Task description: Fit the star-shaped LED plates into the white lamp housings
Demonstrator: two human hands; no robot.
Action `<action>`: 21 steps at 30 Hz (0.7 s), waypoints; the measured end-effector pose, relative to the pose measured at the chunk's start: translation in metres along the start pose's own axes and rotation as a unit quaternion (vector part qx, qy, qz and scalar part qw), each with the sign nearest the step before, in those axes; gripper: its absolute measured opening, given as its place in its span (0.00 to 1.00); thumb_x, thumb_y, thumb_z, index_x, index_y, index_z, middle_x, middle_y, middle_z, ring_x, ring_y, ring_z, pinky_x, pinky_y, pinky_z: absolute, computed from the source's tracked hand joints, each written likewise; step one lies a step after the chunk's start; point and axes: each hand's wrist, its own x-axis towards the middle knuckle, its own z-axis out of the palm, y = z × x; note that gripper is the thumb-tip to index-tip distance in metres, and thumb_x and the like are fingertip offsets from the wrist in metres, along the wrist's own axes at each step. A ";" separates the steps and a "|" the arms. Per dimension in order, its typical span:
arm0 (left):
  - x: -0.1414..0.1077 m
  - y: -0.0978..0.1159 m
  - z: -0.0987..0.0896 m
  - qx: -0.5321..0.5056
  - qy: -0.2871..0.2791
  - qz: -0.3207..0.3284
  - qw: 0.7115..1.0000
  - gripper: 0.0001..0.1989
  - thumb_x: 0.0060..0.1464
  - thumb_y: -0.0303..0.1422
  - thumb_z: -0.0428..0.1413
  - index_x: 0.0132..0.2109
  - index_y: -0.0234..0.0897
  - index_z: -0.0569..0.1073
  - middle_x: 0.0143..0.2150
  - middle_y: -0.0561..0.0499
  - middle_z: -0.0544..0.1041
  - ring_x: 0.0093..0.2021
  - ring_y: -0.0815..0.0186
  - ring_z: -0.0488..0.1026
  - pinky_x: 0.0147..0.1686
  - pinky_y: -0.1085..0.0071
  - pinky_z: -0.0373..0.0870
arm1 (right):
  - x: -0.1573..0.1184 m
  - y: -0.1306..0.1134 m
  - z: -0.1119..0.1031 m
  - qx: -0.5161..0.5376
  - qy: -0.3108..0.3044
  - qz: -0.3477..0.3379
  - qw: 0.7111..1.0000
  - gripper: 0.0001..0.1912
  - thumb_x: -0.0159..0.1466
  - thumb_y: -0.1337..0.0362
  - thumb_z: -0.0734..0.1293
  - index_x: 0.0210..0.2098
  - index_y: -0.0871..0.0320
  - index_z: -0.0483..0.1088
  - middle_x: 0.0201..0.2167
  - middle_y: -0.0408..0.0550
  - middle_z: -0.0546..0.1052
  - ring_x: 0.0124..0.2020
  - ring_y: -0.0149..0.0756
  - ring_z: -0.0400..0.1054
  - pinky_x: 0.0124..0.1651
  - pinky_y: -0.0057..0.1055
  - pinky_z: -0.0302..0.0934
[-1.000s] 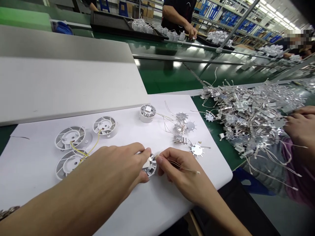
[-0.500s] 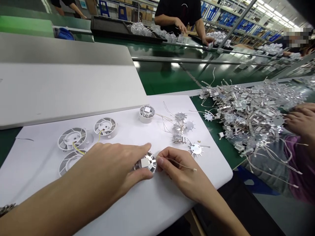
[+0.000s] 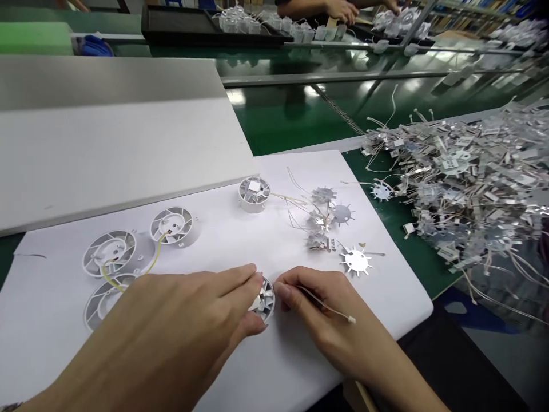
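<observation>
Under the fingers of my left hand [image 3: 201, 309] is a small round white fan housing [image 3: 267, 302] with metallic vanes. The thumb presses the near side while the fingers lie over its top, so most of it is hidden. Beside its right edge, my right hand [image 3: 317, 303] is closed in a pinch on a thin pale wire [image 3: 319, 299]. A white connector [image 3: 351, 319] ends that wire, hanging over the hand. Further back stands a similar fan housing [image 3: 254, 194] with a white square on top. Several metal star-shaped plates with wires, one a bright plate [image 3: 356, 261], lie to the right.
Wider fan housings [image 3: 171, 226] with yellow wires stand at left on the white sheet [image 3: 231, 246]. A large pale board [image 3: 115, 149] lies behind. A heap of wired metal plates [image 3: 476, 189] covers the green surface at right. A co-worker's hand [image 3: 341, 10] is beyond the dark tray [image 3: 180, 26].
My left fingers have come down over the fan housing, covering the white square seen before. My right hand keeps its pinch beside it. The camera view has tilted downward.
</observation>
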 end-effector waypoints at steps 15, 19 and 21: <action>0.003 -0.001 -0.001 0.174 0.001 0.096 0.980 0.30 0.74 0.32 0.36 0.34 0.45 0.81 0.28 0.49 0.84 0.14 0.55 0.73 0.11 0.58 0.58 | 0.000 0.000 0.002 -0.049 0.016 -0.025 0.998 0.14 0.75 0.67 0.64 0.32 0.55 0.74 0.26 0.38 0.76 0.26 0.31 0.68 0.31 0.27 0.57; 0.010 -0.003 -0.010 0.183 -0.003 0.117 0.976 0.30 0.77 0.35 0.37 0.38 0.42 0.83 0.24 0.50 0.83 0.13 0.55 0.74 0.11 0.59 0.59 | 0.002 -0.001 0.000 -0.052 0.020 -0.014 0.998 0.14 0.74 0.66 0.64 0.31 0.55 0.73 0.24 0.38 0.74 0.25 0.32 0.66 0.31 0.29 0.55; 0.011 -0.003 -0.013 0.180 -0.004 0.144 0.973 0.33 0.80 0.35 0.33 0.39 0.41 0.83 0.29 0.50 0.86 0.19 0.54 0.80 0.17 0.58 0.69 | 0.004 -0.001 -0.001 -0.032 0.013 0.010 0.999 0.14 0.74 0.65 0.65 0.31 0.56 0.74 0.25 0.40 0.76 0.27 0.33 0.67 0.32 0.29 0.56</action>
